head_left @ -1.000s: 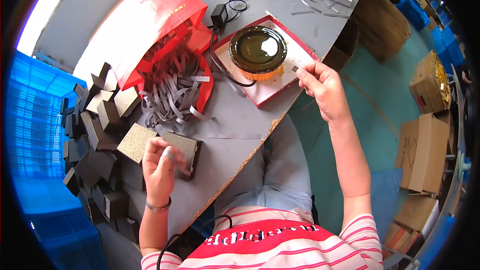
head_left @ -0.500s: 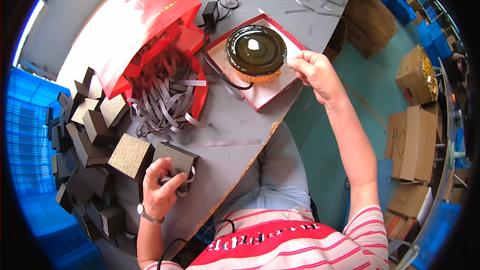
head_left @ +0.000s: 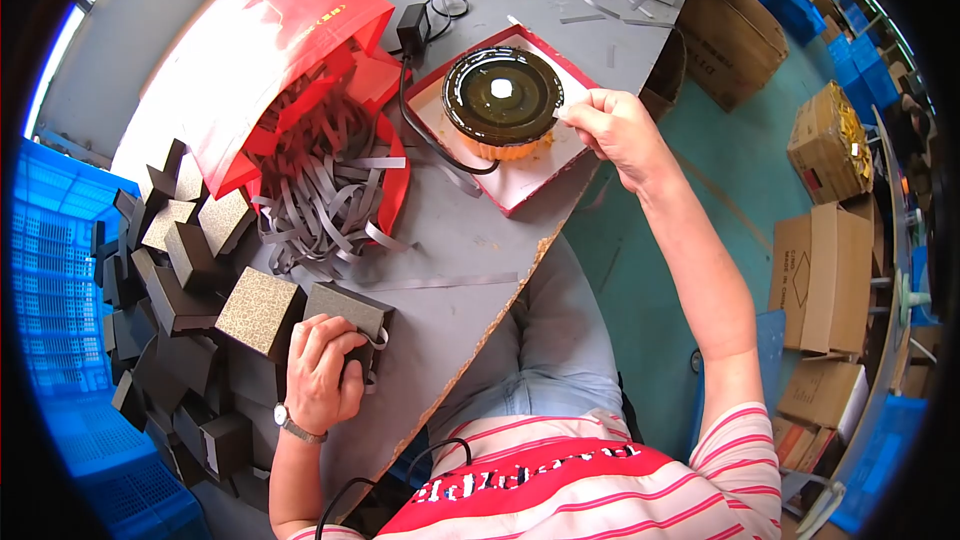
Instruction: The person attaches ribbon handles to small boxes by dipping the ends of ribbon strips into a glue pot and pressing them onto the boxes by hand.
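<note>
My left hand (head_left: 325, 365) lies with curled fingers over the near side of a small dark box (head_left: 350, 308) on the table. A loop of grey ribbon (head_left: 381, 340) sticks out at that box's right side. My right hand (head_left: 615, 130) is closed in a pinch at the right rim of a round pot of dark, glossy liquid (head_left: 505, 122). A pale tip shows at its fingertips, and a thin grey strip (head_left: 598, 192) hangs below the hand; it looks like ribbon. The pot has an orange base and stands in a red-edged white tray (head_left: 530, 190).
A red bag (head_left: 290, 35) spills many grey ribbon strips (head_left: 325, 205) onto the table. Several dark and gold-patterned boxes (head_left: 262, 312) are piled at the left, beside blue crates (head_left: 65, 260). A black cord with an adapter (head_left: 412, 28) runs to the pot. Cartons (head_left: 820, 280) stand at the right.
My right hand has moved slightly left, up to the pot's rim. My left fingers have folded down over the box's near side, where they were raised and spread around the ribbon loop.
</note>
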Motion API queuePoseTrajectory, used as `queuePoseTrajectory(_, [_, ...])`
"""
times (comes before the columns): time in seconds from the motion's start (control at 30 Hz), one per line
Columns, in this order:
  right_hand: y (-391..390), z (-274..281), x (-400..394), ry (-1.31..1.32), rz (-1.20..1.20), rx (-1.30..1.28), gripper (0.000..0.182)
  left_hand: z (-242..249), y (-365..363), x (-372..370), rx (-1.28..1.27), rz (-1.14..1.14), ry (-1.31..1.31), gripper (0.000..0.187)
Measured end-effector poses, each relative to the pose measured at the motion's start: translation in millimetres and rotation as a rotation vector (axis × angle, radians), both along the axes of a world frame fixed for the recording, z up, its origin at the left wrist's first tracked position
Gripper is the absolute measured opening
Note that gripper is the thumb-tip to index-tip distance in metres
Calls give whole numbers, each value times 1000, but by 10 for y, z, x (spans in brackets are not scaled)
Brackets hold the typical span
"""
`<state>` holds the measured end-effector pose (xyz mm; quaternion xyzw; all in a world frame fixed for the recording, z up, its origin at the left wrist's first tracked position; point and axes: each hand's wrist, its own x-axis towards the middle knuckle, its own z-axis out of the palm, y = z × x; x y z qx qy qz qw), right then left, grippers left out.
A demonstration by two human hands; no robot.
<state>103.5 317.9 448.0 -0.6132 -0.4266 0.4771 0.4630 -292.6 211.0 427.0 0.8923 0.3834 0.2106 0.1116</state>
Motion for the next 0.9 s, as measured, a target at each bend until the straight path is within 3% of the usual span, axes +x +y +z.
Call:
queuePoseTrajectory(0.07, [-5,14,-21,-7,-10,8,16,10,-5,-11,-27,12,49,30])
queuePoseTrajectory(0.17, [17,0,-14,-30,-13,15,15,-34,11,-91,-79,-33,172,77])
queuePoseTrajectory(0.4, [16,-108,79,-93,20,29,13,111,68,102,-80,25,420,94])
queuePoseTrajectory(0.5, [-68,-146,122,-145,-32,40,14,115,97,152,-72,49,411,97])
queuePoseTrajectory(0.63, [-302,-243,127,-57,35,104,11,64,104,290,3,102,282,101])
queuePoseTrajectory(0.77, [-774,-240,-364,198,341,106,10,24,103,493,-15,114,-11,111])
queuePoseTrajectory(0.9, [-1091,-371,-829,333,571,-83,9,-48,122,724,55,122,-133,119])
